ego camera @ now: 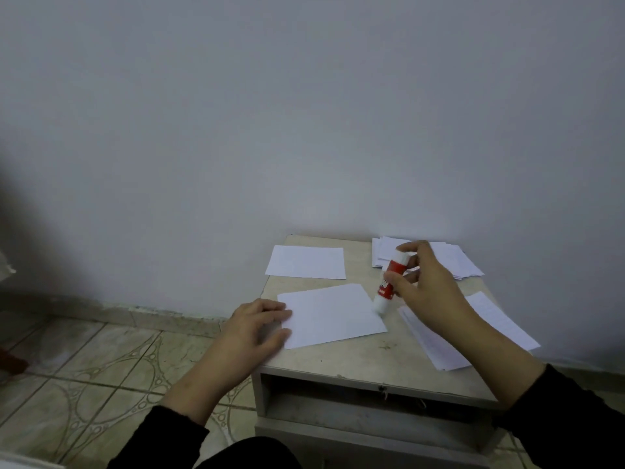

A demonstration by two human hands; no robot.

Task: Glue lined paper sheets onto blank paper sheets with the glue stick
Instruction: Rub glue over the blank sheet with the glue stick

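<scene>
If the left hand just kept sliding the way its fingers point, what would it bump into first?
The left hand lies flat on the near sheet, fingers pointing right. Going straight on, it would probably meet the glue stick, whose tip touches that sheet's right edge, though depth is hard to judge.

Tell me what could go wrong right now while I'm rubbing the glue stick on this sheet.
The left hand presses only the left edge of the sheet, while the glue stick in the right hand works the far right edge, so that side could lift or wrinkle. The tip sits near the paper's edge, so glue may smear onto the table. The right forearm hovers over the stack beside it and might drag those sheets.
</scene>
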